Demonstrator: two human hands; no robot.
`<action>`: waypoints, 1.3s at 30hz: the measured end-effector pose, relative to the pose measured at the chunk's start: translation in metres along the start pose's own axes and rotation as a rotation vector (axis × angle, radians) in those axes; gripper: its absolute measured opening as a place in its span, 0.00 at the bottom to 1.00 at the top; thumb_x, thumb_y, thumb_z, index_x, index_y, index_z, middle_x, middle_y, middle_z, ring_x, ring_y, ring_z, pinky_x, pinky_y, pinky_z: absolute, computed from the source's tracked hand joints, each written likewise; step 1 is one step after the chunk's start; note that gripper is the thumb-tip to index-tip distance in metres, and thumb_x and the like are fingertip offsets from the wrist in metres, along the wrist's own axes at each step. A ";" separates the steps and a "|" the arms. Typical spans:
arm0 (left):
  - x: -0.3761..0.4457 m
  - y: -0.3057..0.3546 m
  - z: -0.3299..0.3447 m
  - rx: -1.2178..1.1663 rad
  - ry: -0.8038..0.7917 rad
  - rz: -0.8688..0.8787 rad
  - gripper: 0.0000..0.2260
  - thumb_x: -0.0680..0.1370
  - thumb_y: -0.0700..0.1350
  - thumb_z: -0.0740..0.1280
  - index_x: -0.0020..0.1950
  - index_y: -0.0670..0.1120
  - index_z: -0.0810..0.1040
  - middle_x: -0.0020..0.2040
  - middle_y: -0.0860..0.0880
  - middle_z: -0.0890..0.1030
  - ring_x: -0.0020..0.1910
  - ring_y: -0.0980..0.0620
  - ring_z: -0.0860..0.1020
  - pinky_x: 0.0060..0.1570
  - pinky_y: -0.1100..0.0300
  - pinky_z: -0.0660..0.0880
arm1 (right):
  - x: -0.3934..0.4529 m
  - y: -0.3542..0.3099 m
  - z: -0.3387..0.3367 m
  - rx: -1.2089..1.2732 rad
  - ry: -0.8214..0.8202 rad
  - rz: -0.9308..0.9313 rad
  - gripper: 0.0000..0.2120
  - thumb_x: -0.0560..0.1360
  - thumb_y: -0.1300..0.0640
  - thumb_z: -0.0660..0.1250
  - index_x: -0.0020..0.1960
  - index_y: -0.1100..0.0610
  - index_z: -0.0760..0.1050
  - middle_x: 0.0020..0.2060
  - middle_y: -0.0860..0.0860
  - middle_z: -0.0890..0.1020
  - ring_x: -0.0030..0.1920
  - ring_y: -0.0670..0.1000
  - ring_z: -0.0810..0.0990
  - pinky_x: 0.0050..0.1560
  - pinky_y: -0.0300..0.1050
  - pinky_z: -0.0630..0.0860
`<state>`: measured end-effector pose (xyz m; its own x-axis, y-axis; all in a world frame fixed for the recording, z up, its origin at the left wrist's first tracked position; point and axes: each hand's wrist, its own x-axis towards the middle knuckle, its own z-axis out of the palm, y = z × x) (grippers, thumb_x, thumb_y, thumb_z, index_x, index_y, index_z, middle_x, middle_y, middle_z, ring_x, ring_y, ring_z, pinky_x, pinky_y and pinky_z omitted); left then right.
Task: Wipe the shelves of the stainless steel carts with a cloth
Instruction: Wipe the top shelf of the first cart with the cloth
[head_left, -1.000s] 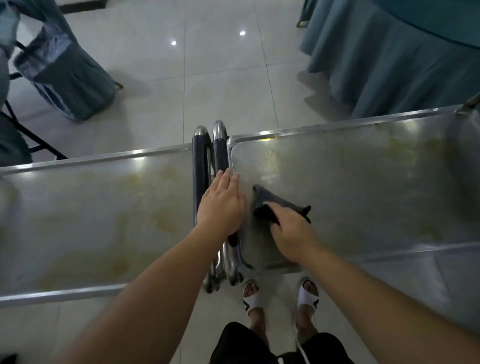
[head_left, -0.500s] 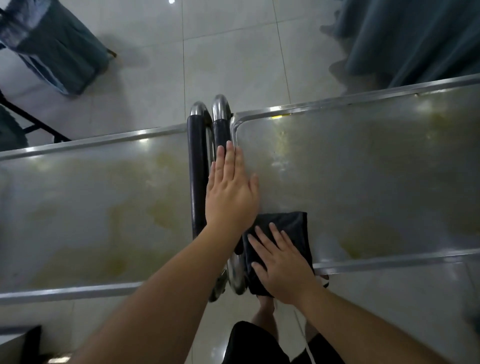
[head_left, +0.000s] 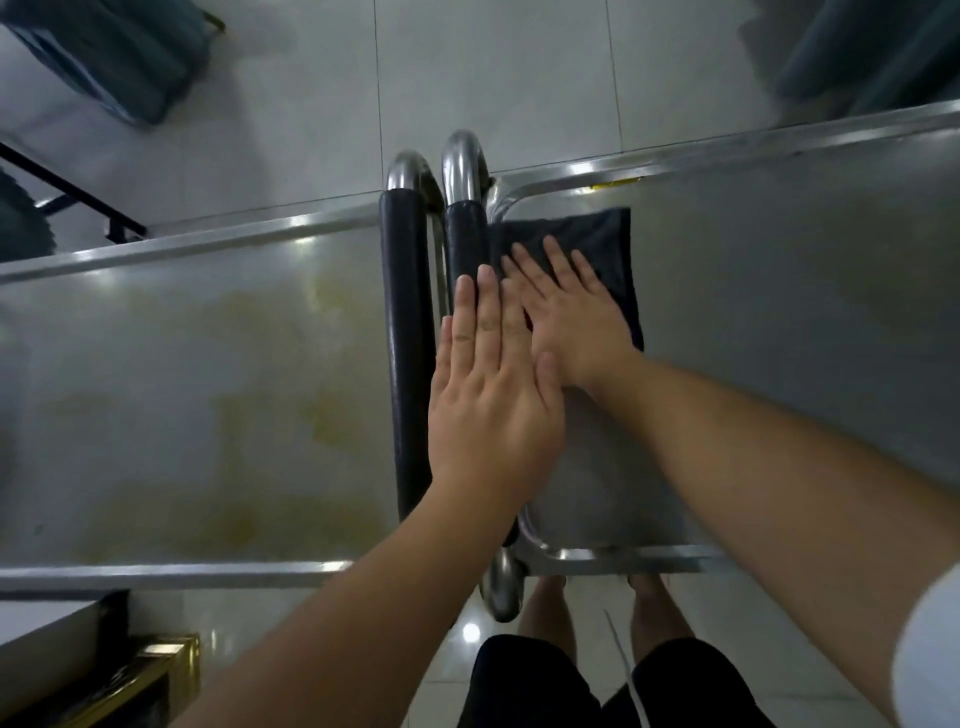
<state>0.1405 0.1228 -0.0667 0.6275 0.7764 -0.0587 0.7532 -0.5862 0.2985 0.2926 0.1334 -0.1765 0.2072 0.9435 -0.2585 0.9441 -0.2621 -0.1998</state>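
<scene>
Cloth (head_left: 613, 249) lay flat at far left corner of right cart's shelf (head_left: 779, 322) | right hand (head_left: 576, 317) pressed it, fingers straight and spread, gripping nothing | left hand (head_left: 488, 395) rested flat on black handle (head_left: 465, 244), fingers straight | left cart's shelf (head_left: 182, 389) stained yellow
</scene>
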 end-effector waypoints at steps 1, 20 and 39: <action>0.000 0.000 0.000 0.007 0.005 0.000 0.29 0.88 0.54 0.45 0.87 0.42 0.47 0.88 0.45 0.44 0.86 0.50 0.39 0.84 0.52 0.39 | 0.017 0.006 -0.007 0.011 0.011 -0.001 0.34 0.83 0.35 0.41 0.85 0.49 0.41 0.84 0.46 0.44 0.83 0.55 0.38 0.82 0.58 0.41; 0.004 -0.002 -0.003 0.060 -0.037 -0.038 0.30 0.88 0.56 0.44 0.87 0.43 0.45 0.88 0.47 0.41 0.85 0.53 0.36 0.83 0.53 0.37 | -0.080 -0.002 0.031 0.045 0.061 0.027 0.32 0.84 0.36 0.44 0.85 0.46 0.50 0.84 0.46 0.53 0.84 0.55 0.45 0.81 0.62 0.47; 0.004 0.005 -0.011 0.123 -0.087 -0.097 0.31 0.87 0.58 0.45 0.88 0.47 0.43 0.87 0.51 0.39 0.84 0.57 0.33 0.79 0.59 0.30 | -0.222 0.074 0.053 -0.029 -0.002 0.049 0.35 0.82 0.36 0.52 0.85 0.46 0.49 0.84 0.45 0.50 0.84 0.54 0.45 0.81 0.61 0.50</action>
<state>0.1445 0.1260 -0.0549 0.5614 0.8109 -0.1653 0.8262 -0.5376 0.1687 0.3027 -0.1066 -0.1839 0.2528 0.9294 -0.2689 0.9400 -0.3017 -0.1593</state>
